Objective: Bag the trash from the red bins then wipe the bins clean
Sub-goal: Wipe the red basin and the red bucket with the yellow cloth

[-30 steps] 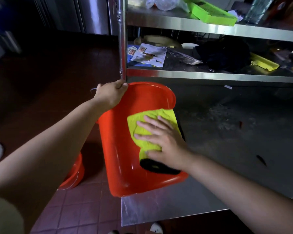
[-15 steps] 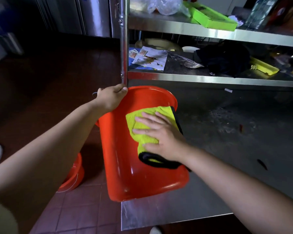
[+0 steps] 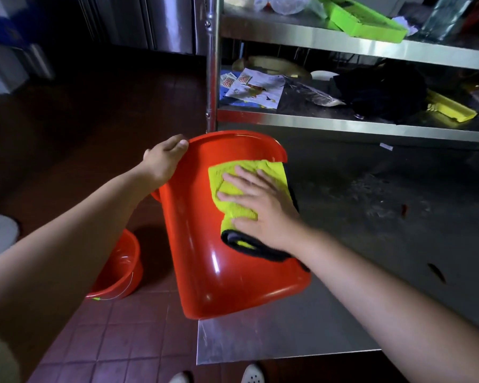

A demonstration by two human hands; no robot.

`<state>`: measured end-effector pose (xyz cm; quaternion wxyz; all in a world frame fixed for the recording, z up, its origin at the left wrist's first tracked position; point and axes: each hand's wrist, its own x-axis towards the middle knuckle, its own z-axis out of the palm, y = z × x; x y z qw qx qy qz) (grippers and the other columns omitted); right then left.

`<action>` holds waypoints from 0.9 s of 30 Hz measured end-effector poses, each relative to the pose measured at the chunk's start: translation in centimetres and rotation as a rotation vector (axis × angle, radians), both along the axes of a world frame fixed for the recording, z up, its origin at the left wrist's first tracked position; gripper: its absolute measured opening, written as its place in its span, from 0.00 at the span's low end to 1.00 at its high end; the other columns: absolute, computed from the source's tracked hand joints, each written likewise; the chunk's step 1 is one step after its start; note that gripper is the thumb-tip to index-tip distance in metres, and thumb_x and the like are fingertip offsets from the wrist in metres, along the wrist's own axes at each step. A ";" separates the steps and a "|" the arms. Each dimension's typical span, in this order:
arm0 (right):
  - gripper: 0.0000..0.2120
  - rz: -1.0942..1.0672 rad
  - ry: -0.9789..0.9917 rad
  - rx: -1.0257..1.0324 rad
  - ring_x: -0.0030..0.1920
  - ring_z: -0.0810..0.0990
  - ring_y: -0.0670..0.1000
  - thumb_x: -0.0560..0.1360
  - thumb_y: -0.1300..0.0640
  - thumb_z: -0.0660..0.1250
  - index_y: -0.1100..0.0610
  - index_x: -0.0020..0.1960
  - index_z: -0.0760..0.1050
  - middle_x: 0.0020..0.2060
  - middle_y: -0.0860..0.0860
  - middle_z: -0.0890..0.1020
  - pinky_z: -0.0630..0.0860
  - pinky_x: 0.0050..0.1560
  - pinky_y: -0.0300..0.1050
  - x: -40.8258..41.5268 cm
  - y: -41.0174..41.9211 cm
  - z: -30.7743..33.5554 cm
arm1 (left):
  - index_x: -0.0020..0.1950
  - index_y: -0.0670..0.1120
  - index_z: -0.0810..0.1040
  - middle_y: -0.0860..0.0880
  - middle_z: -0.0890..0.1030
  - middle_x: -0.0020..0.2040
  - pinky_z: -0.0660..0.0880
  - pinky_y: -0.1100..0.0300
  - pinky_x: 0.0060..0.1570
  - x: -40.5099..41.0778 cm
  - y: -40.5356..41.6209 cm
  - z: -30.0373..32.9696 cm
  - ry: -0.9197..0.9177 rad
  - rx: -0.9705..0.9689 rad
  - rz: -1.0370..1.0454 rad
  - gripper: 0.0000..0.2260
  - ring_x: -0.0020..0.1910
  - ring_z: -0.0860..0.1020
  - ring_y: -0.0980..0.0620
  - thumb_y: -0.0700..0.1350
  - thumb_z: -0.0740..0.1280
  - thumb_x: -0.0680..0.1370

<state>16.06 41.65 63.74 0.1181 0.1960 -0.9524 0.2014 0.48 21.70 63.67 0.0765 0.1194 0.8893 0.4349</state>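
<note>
A red bin (image 3: 205, 250) lies tilted on its side at the near left corner of the steel table (image 3: 343, 313), its outer wall facing me. My left hand (image 3: 163, 158) grips the bin's far rim, fingers curled over the edge. My right hand (image 3: 257, 205) presses flat, fingers spread, on a yellow-green cloth with black trim (image 3: 233, 178) laid against the bin's outer wall. A second red bin (image 3: 119, 275) stands on the tiled floor to the left, partly hidden by my left forearm.
A steel rack post (image 3: 212, 64) rises just behind the bin. The shelves (image 3: 343, 123) hold papers, a black bag, green and yellow trays and plastic. Small dark scraps lie on the table at right. My shoes show at the bottom edge.
My right hand and the cloth have slid up the bin's wall toward the rim. My left hand has kept its grip on the rim.
</note>
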 end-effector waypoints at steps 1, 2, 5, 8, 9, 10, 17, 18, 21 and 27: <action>0.22 0.025 0.004 0.000 0.75 0.57 0.48 0.71 0.50 0.68 0.48 0.64 0.75 0.71 0.48 0.67 0.49 0.75 0.52 1.7 -0.1 -0.4 | 0.67 0.49 0.71 0.44 0.74 0.66 0.61 0.49 0.70 0.2 -0.4 0.2 -0.032 0.054 -0.018 0.17 0.67 0.69 0.45 0.53 0.54 0.82; 0.22 0.049 0.007 0.003 0.75 0.57 0.48 0.71 0.49 0.66 0.48 0.64 0.75 0.71 0.48 0.68 0.49 0.75 0.52 3.3 -0.2 -0.7 | 0.64 0.48 0.74 0.44 0.76 0.62 0.66 0.53 0.66 0.3 -0.6 0.6 -0.067 0.101 -0.042 0.15 0.63 0.72 0.47 0.51 0.55 0.82; 0.23 0.098 -0.002 0.009 0.75 0.57 0.49 0.70 0.48 0.64 0.48 0.64 0.76 0.71 0.47 0.67 0.50 0.74 0.54 7.2 -0.5 -1.7 | 0.58 0.42 0.77 0.39 0.78 0.57 0.68 0.58 0.53 0.2 0.2 2.2 -0.051 0.059 -0.061 0.12 0.52 0.74 0.46 0.43 0.57 0.81; 0.23 0.115 0.011 0.077 0.76 0.56 0.50 0.70 0.47 0.65 0.47 0.65 0.75 0.72 0.47 0.67 0.50 0.74 0.57 8.7 -1.0 -2.1 | 0.52 0.49 0.79 0.45 0.80 0.48 0.70 0.55 0.51 0.5 3.0 3.8 0.076 -0.049 -0.102 0.10 0.49 0.76 0.45 0.50 0.61 0.78; 0.23 0.117 0.023 0.107 0.76 0.55 0.50 0.70 0.46 0.65 0.47 0.65 0.74 0.72 0.47 0.67 0.49 0.74 0.57 8.8 -1.2 -2.2 | 0.49 0.50 0.78 0.47 0.79 0.43 0.70 0.56 0.47 0.7 4.0 3.9 0.089 -0.067 -0.137 0.10 0.45 0.76 0.47 0.53 0.61 0.78; 0.24 0.119 0.033 0.126 0.76 0.55 0.50 0.70 0.45 0.66 0.47 0.65 0.74 0.72 0.47 0.67 0.49 0.74 0.57 8.8 -1.3 -2.2 | 0.48 0.50 0.77 0.49 0.76 0.39 0.69 0.57 0.44 0.8 4.9 3.9 0.086 -0.075 -0.160 0.11 0.42 0.74 0.48 0.55 0.61 0.77; 0.22 0.111 0.033 0.109 0.75 0.58 0.47 0.71 0.46 0.64 0.46 0.64 0.75 0.70 0.46 0.69 0.49 0.75 0.52 4.3 0.3 -1.2 | 0.52 0.52 0.76 0.54 0.76 0.41 0.69 0.70 0.40 -0.1 6.3 2.7 -0.053 0.193 -0.150 0.05 0.39 0.73 0.60 0.51 0.63 0.79; 0.21 0.080 0.036 0.097 0.74 0.59 0.48 0.71 0.47 0.64 0.47 0.63 0.76 0.70 0.47 0.70 0.49 0.74 0.52 2.8 0.8 -0.7 | 0.53 0.52 0.76 0.52 0.78 0.46 0.69 0.71 0.42 -0.1 6.5 2.6 -0.075 0.226 -0.172 0.06 0.43 0.75 0.59 0.50 0.63 0.79; 0.19 -0.071 0.024 0.017 0.73 0.62 0.51 0.71 0.53 0.67 0.50 0.62 0.77 0.70 0.49 0.70 0.52 0.74 0.53 -2.1 2.9 1.0 | 0.57 0.52 0.77 0.46 0.79 0.58 0.73 0.59 0.57 -0.2 7.2 2.0 -0.088 0.209 -0.165 0.10 0.56 0.77 0.50 0.53 0.62 0.79; 0.19 -0.161 0.006 -0.044 0.74 0.59 0.50 0.73 0.52 0.64 0.48 0.64 0.75 0.71 0.48 0.68 0.52 0.74 0.52 -5.3 3.8 1.5 | 0.64 0.47 0.75 0.45 0.76 0.63 0.66 0.59 0.61 -0.1 6.8 1.4 -0.033 0.156 -0.096 0.19 0.65 0.72 0.47 0.56 0.59 0.79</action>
